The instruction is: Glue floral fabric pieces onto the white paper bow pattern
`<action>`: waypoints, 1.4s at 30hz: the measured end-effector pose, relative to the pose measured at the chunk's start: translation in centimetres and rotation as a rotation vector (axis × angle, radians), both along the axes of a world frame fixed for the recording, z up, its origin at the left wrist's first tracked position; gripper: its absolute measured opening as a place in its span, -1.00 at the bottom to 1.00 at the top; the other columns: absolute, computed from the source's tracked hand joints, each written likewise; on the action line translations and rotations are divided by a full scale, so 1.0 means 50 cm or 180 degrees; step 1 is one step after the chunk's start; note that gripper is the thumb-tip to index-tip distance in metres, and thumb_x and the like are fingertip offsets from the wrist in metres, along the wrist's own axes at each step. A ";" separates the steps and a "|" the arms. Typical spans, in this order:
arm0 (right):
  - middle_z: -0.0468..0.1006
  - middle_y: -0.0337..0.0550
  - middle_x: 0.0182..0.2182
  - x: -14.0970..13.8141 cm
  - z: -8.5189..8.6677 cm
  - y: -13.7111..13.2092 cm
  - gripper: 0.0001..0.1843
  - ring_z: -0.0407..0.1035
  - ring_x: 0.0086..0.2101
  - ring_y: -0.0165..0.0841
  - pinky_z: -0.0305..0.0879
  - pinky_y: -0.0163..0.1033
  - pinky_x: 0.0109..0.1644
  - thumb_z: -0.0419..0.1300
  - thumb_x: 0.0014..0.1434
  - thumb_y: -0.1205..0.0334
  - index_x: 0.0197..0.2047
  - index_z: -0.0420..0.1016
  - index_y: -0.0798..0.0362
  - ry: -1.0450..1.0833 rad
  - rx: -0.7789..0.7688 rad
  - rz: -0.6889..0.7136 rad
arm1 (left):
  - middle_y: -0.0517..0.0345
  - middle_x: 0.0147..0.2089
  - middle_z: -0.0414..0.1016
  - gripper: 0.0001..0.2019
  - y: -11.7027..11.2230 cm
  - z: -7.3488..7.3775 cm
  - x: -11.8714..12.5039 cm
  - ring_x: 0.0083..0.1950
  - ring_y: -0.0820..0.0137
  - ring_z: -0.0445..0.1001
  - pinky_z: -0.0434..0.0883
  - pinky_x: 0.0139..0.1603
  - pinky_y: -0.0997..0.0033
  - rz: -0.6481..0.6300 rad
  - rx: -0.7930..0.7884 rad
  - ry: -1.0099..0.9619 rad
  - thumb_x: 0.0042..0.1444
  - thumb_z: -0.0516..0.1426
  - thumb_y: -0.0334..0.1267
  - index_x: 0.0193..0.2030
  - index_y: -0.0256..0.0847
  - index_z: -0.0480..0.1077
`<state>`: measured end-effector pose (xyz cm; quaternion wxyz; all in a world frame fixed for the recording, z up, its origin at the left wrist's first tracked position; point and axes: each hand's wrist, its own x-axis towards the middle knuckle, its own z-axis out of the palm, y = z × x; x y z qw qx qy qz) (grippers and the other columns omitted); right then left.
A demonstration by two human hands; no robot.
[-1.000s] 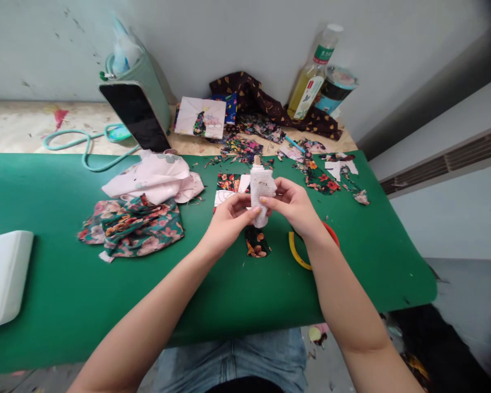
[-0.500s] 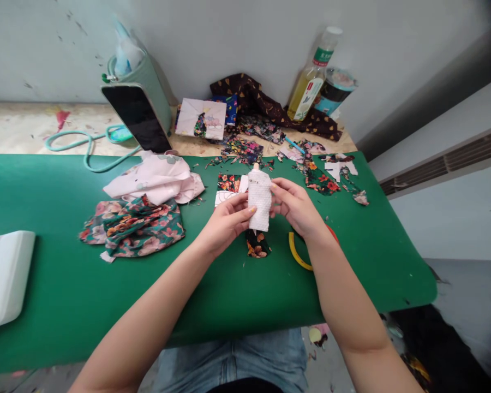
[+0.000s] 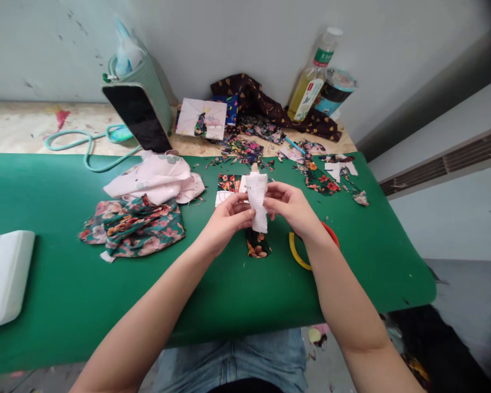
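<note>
Head view: left hand (image 3: 226,222) and right hand (image 3: 292,210) pinch a white bumpy piece (image 3: 258,202), mid-frame.
Bottle (image 3: 312,82): upper right.
Phone (image 3: 137,117): upper left.

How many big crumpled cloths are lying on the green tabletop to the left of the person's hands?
2: a pale pink cloth and, nearer the person, a green floral cloth, both left of the left hand. More could be hidden underneath.

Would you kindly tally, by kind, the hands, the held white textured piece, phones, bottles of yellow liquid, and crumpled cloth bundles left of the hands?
Hands: 2 (left hand, right hand)
White textured piece: 1
Phone: 1
Bottle of yellow liquid: 1
Cloth bundles: 2 (pale pink bundle, green floral bundle)
Total: 7
</note>
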<state>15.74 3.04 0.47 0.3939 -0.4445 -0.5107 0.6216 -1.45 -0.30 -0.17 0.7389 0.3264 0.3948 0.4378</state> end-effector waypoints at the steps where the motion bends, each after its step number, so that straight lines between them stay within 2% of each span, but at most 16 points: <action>1: 0.55 -0.25 -0.43 -0.001 -0.001 -0.001 -0.65 0.37 -0.53 -0.46 0.31 -0.35 -0.55 0.44 -0.13 0.12 -0.27 0.51 0.05 -0.0038 0.0059 -0.0001 | 0.07 -0.18 0.60 -0.62 0.000 0.000 0.000 -0.16 0.30 0.57 0.46 -0.13 0.31 0.0017 0.0055 0.0055 -0.12 0.36 -0.25 -0.13 -0.24 0.43; 5: 0.58 -0.22 -0.42 -0.006 -0.003 -0.005 -0.63 0.44 -0.49 -0.40 0.42 -0.29 -0.48 0.49 -0.17 0.11 -0.29 0.53 0.04 -0.0101 0.0138 -0.0009 | -0.01 -0.20 0.61 -0.67 0.001 0.005 0.001 -0.16 0.24 0.57 0.46 -0.13 0.29 -0.0005 -0.0006 -0.0109 -0.08 0.30 -0.15 -0.19 -0.31 0.52; 8: 0.59 -0.23 -0.45 -0.006 -0.003 -0.006 -0.61 0.46 -0.50 -0.38 0.46 -0.25 -0.46 0.51 -0.20 0.11 -0.31 0.53 0.04 -0.0031 0.0074 -0.0061 | 0.00 -0.21 0.61 -0.64 0.000 0.005 0.004 -0.17 0.23 0.57 0.46 -0.11 0.27 -0.0032 -0.0030 -0.0071 -0.10 0.35 -0.14 -0.18 -0.31 0.54; 12: 0.56 -0.25 -0.50 0.002 0.003 -0.003 -0.66 0.44 -0.54 -0.42 0.49 -0.24 -0.41 0.49 -0.16 0.09 -0.37 0.54 0.07 0.0029 0.0057 -0.0151 | 0.00 -0.22 0.61 -0.66 0.001 0.001 0.006 -0.18 0.27 0.56 0.45 -0.10 0.29 0.0091 -0.0141 -0.0096 -0.12 0.38 -0.16 -0.22 -0.31 0.54; 17: 0.53 -0.27 -0.54 0.007 0.006 0.000 -0.69 0.41 -0.55 -0.45 0.46 -0.27 -0.42 0.47 -0.12 0.08 -0.37 0.54 0.07 0.0007 0.0119 -0.0155 | 0.02 -0.24 0.61 -0.66 0.001 0.002 0.002 -0.27 0.36 0.53 0.45 -0.20 0.37 0.0142 -0.0148 -0.0121 -0.13 0.39 -0.17 -0.24 -0.32 0.55; 21: 0.51 -0.27 -0.53 0.007 0.002 0.002 -0.69 0.38 -0.56 -0.46 0.40 -0.29 -0.47 0.37 0.01 -0.01 -0.31 0.53 0.06 -0.0009 0.0044 -0.0273 | 0.02 -0.20 0.61 -0.65 0.000 0.005 0.000 -0.29 0.40 0.51 0.45 -0.21 0.39 0.0060 -0.0075 -0.0154 -0.10 0.38 -0.17 -0.17 -0.31 0.55; 26: 0.57 -0.20 -0.35 0.004 0.002 0.001 -0.62 0.39 -0.49 -0.44 0.35 -0.31 -0.49 0.42 -0.08 0.01 -0.24 0.55 0.05 -0.0177 0.0006 -0.0116 | -0.01 -0.10 0.60 -0.56 0.000 0.006 0.000 -0.16 0.27 0.56 0.47 -0.15 0.32 -0.0164 0.0012 -0.0107 -0.07 0.37 -0.20 -0.02 -0.25 0.51; 28: 0.55 -0.20 -0.36 0.003 0.003 0.001 -0.59 0.40 -0.45 -0.41 0.36 -0.29 -0.44 0.45 -0.12 0.03 -0.23 0.54 0.06 -0.0269 0.0062 -0.0052 | -0.02 -0.09 0.60 -0.55 0.000 0.005 0.000 -0.14 0.25 0.56 0.47 -0.14 0.30 -0.0187 0.0040 -0.0063 -0.07 0.37 -0.21 0.00 -0.25 0.50; 31: 0.55 -0.19 -0.34 0.004 0.003 -0.001 -0.58 0.41 -0.35 -0.39 0.39 -0.24 -0.26 0.47 -0.14 0.11 -0.21 0.53 0.08 -0.0451 0.0361 0.0008 | 0.00 -0.13 0.61 -0.60 -0.001 0.007 0.000 -0.15 0.27 0.57 0.47 -0.11 0.32 -0.0120 0.0008 -0.0135 -0.13 0.39 -0.22 -0.12 -0.28 0.53; 35: 0.55 -0.17 -0.29 0.006 0.002 -0.005 -0.58 0.39 -0.31 -0.38 0.37 -0.23 -0.22 0.45 -0.10 0.14 -0.17 0.50 0.07 -0.0613 0.0588 0.0128 | 0.02 -0.21 0.61 -0.55 0.000 0.009 -0.002 -0.22 0.26 0.58 0.49 -0.11 0.24 0.0028 -0.0337 -0.0538 -0.13 0.36 0.00 -0.17 -0.29 0.51; 37: 0.54 -0.17 -0.29 0.005 0.001 -0.006 -0.59 0.39 -0.33 -0.39 0.36 -0.23 -0.22 0.44 -0.08 0.15 -0.18 0.47 0.07 -0.0617 0.0602 0.0129 | 0.00 -0.23 0.61 -0.53 0.002 0.008 -0.002 -0.25 0.28 0.58 0.49 -0.13 0.25 0.0064 -0.0347 -0.0357 -0.07 0.34 0.05 -0.17 -0.31 0.51; 39: 0.53 -0.20 -0.31 0.004 0.001 -0.006 -0.63 0.39 -0.35 -0.40 0.35 -0.23 -0.23 0.43 -0.07 0.16 -0.24 0.40 0.05 -0.0604 0.0620 0.0072 | -0.02 -0.27 0.61 -0.58 0.005 0.004 -0.001 -0.27 0.29 0.57 0.47 -0.15 0.28 0.0152 -0.0333 -0.0127 -0.09 0.37 -0.04 -0.22 -0.35 0.51; 42: 0.48 -0.26 -0.36 0.006 0.000 -0.004 -0.68 0.38 -0.38 -0.42 0.32 -0.26 -0.26 0.38 -0.02 0.16 -0.32 0.29 0.02 -0.0524 0.0613 0.0037 | 0.00 -0.31 0.62 -0.65 0.007 0.000 0.000 -0.26 0.26 0.58 0.46 -0.12 0.29 0.0287 -0.0346 -0.0156 -0.22 0.41 -0.25 -0.28 -0.38 0.52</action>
